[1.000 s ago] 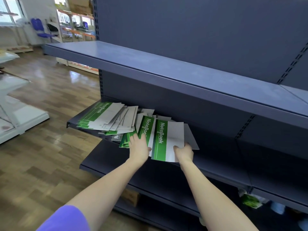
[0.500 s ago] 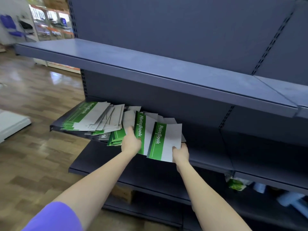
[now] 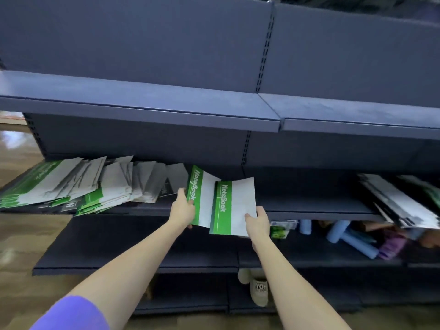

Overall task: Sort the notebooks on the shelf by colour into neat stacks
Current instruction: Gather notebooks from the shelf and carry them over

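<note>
Status of sorting: judged to be at an early stage. No squared stack is seen anywhere on the middle shelf [image 3: 309, 206], which is taken as the landmark for all places below.

Item 1. Two green notebooks [image 3: 221, 206], lifted just in front of the shelf's front edge, near its middle.
- Covers are white with a green band down the left side, lettered "NoteBook" in white.
- The left copy is partly overlapped by the right copy; both are tilted, and they are thin and limp, so some flex in handling is expected.
- The left hand [image 3: 183, 210] is curled round the left edge of the left copy, thumb on the cover.
- The right hand [image 3: 258, 221] is pinched on the lower right corner of the right copy, thumb on top, fingers hidden beneath.

Item 2. Loose heap of notebooks [image 3: 78, 184], on the left end of the shelf.
- Mostly green-and-white copies are fanned and overlapping, some overhanging the front edge.
- At least one dark cover [image 3: 167, 188] is mixed in; colours are therefore not yet separated.

Item 3. Second slanted group of notebooks [image 3: 400, 203], on the right end of the shelf.
- It is blurred; white and dark tones are made out, but the exact colours cannot be told.

Remaining, as judged: both heaps are to be divided by colour and squared into piles.

Below the shelf: assorted goods, including blue rolls [image 3: 350, 239].
</note>
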A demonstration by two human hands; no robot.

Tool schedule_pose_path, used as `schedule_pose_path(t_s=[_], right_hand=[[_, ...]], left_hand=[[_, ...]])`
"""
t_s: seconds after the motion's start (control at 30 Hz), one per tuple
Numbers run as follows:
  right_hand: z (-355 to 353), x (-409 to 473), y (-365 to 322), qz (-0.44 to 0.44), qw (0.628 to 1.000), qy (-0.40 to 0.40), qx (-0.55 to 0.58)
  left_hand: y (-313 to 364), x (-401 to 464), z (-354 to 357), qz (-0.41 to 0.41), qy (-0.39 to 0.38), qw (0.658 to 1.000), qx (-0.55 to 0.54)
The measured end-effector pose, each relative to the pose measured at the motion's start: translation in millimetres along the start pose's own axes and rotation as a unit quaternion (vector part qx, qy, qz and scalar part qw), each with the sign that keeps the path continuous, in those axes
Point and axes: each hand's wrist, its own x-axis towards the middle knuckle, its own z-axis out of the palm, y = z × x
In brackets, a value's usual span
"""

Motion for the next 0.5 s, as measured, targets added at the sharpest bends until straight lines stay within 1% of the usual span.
schedule_pose_path(t_s=[0.1,0.23,0.5], right_hand=[[-66.9,0.6,31.2,0.014,0.999,0.036,0.018],[-152.5,0.1,68.5,0.031,0.996,0.076,0.044],[-304.1,2.1,123.2,0.062,0.983,0.155,0.077]], left_hand=[[26.2,-25.5,57.7,0.025,-0.041,0.998,0.027],[55.6,-61.4,136.9,0.057,-0.104,0.993,0.019],[117.2,-124.2,267.2,0.088,-0.174,0.981,0.020]])
